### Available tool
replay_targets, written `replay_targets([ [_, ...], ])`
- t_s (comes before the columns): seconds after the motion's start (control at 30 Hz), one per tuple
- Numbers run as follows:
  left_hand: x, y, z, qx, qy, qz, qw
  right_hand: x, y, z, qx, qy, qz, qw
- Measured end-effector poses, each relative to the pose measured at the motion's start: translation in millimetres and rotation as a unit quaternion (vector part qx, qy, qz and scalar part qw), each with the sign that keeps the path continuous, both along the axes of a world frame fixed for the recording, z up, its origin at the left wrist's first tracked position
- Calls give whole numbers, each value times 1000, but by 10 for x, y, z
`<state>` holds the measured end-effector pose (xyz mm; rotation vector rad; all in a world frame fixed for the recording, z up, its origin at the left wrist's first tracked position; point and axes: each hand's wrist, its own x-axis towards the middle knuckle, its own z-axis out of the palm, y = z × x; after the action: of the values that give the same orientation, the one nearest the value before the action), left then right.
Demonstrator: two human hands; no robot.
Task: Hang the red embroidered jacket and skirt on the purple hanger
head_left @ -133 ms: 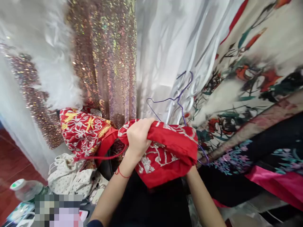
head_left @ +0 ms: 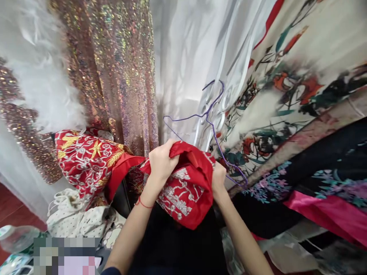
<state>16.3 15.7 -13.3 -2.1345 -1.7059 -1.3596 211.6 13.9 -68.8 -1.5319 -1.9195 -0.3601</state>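
A red garment with silver embroidery is bunched between both hands at the centre. My left hand grips its upper left fold; a red string circles that wrist. My right hand clutches the garment's right edge. A thin purple wire hanger rises just behind the garment, its hook pointing up; whether my right hand also touches it is unclear. More of the red and gold embroidered cloth trails off to the left.
Hanging clothes fill the back: a sequined gown, a white feather trim, a white satin dress, a floral printed robe. Black and pink fabric lies right. A spotted white cloth and a plastic bottle sit lower left.
My right hand has come into sight and moved left toward my left hand, gathering the red garment into a tighter bunch. The view shifted slightly right.
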Motion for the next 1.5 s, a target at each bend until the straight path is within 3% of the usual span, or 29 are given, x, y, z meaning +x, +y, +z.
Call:
replay_targets([
  [0.13, 30, 130, -35, -115, -31, 37, 992, 131, -220, -66, -16, -10, 11, 1000],
  [0.23, 76, 185, 24, -139, -50, 54, 988, 171, -476, 31, 60, -44, 101, 992],
  [0.3, 134, 218, 80, -141, -50, 50, 987, 140, -624, 131, 137, -118, 189, 965],
  [0.37, 194, 250, 117, -136, -48, 31, 989, 74, -697, 204, 160, -194, 251, 935],
  [0.47, 224, 296, 107, -128, -56, 18, 990, 21, -643, 192, 98, -238, 276, 926],
  [0.6, 118, 394, 6, -135, -99, 11, 986, 124, -478, 18, 28, -201, 289, 936],
  [0.77, -134, 649, -91, -103, -157, 7, 982, 300, -497, -203, -66, -250, 357, 898],
  [0.83, -218, 741, -109, -101, -184, 34, 977, 406, -537, -294, -89, -268, 351, 893],
  [0.93, -240, 801, -125, -121, -197, 65, 971, 619, -547, -469, -103, -312, 281, 902],
  [1.03, -112, 785, -128, -142, -191, 75, 968, 775, -497, -652, -60, -388, 234, 890],
  [1.23, 161, 731, -93, -155, -160, 41, 974, 609, -381, -724, 124, -392, 266, 872],
  [1.37, 77, 726, -126, -141, -162, 14, 977, 519, -243, -765, 133, -378, 302, 865],
  [1.5, -36, 721, -199, -110, -249, -73, 959, 667, -88, -1006, 79, -383, 311, 866],
])
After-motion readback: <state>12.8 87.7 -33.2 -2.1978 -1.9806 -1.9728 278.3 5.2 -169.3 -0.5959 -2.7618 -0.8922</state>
